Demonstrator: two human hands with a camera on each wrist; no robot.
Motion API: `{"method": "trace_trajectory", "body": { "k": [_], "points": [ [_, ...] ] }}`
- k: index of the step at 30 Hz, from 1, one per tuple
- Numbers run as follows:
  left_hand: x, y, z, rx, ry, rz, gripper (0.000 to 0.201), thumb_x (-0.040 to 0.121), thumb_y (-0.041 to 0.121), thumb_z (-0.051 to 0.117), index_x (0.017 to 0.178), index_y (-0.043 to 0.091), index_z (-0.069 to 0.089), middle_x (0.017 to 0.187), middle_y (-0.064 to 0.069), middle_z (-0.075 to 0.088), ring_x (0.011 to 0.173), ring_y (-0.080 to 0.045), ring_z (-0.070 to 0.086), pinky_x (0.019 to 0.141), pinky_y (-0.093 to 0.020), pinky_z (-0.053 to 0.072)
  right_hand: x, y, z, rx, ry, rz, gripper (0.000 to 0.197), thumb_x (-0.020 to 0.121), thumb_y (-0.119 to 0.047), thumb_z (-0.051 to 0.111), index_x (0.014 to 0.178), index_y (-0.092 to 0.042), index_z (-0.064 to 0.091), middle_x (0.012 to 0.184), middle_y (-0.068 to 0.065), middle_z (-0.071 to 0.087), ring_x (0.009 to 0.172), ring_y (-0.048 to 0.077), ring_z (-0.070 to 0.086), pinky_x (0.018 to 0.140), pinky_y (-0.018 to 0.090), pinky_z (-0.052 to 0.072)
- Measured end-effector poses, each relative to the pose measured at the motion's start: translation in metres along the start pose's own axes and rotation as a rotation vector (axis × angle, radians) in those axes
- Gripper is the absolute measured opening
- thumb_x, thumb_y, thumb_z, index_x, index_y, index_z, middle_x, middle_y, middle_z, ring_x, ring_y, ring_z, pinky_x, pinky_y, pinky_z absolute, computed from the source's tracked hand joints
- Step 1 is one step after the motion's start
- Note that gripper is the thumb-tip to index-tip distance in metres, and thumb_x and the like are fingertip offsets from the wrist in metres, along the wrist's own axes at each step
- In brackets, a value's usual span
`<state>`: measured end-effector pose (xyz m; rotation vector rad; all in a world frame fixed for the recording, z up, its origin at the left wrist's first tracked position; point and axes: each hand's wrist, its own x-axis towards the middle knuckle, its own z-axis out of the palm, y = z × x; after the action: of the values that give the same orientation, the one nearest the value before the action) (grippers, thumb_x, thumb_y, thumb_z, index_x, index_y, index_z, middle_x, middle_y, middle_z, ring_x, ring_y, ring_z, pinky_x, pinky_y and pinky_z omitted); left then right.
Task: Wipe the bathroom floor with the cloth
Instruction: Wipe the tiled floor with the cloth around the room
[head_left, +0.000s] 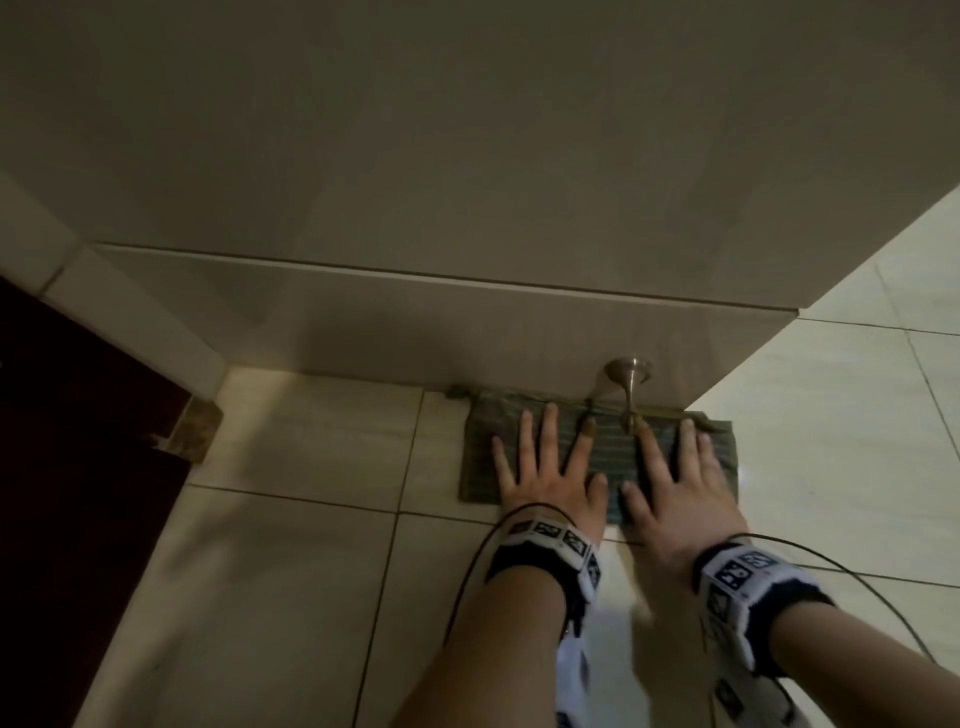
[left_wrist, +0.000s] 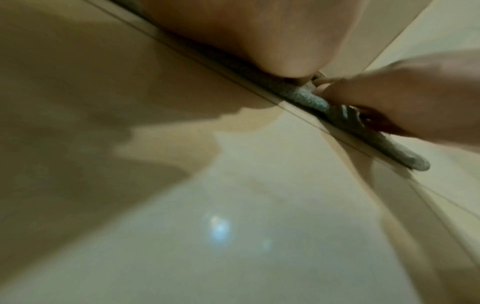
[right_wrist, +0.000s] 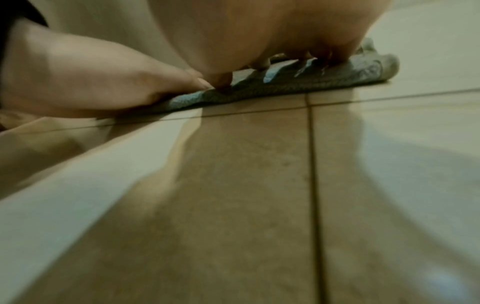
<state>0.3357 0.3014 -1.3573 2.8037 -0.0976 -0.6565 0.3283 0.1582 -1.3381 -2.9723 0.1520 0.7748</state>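
Pressing flat with straight, spread fingers, the left hand (head_left: 545, 475) and right hand (head_left: 675, 483) hold the cloth (head_left: 480, 467) against the tiled floor (head_left: 311, 597), touching the wall (head_left: 467, 322) beneath a metal doorstop (head_left: 629, 384).

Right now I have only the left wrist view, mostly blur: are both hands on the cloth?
Observer: Yes. The head view shows the left hand and the right hand flat on the cloth, side by side, fingers spread.
Operator: Where does the cloth lie?
Observer: Its far edge sits against the foot of the wall, near the wall's outer corner.
Operator: Anything in the way?
Observer: A metal door stopper sticks out of the wall just above the cloth, between the two hands.
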Motion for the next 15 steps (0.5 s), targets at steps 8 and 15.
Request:
{"method": "trace_trajectory", "body": {
  "k": [8,15],
  "points": [
    [0.0,-0.083,-0.015,-0.012,0.101,0.054,0.056,0.101,0.053,0.024,0.149,0.054,-0.005,0.161,0.017,-0.019,0.148,-0.012,-0.02,0.114,-0.05,-0.017,-0.006,-0.083,0.017,0.069,0.028,0.043,0.07,0.098,-0.055,0.01,0.152,-0.025,-0.024,0.157,0.018,-0.029,0.146,0.037,-0.024,0.12,0.049,-0.008],
    [-0.005,-0.199,-0.047,0.059,0.102,-0.177,0.057,0.1,0.055,0.021,0.145,0.058,-0.014,0.16,0.017,-0.023,0.148,-0.012,-0.019,0.119,-0.049,-0.009,0.005,-0.205,0.032,0.127,0.027,-0.104,0.073,0.099,-0.057,0.016,0.148,-0.027,-0.03,0.151,0.017,-0.04,0.142,0.036,-0.032,0.116,0.05,-0.018]
  ]
}}
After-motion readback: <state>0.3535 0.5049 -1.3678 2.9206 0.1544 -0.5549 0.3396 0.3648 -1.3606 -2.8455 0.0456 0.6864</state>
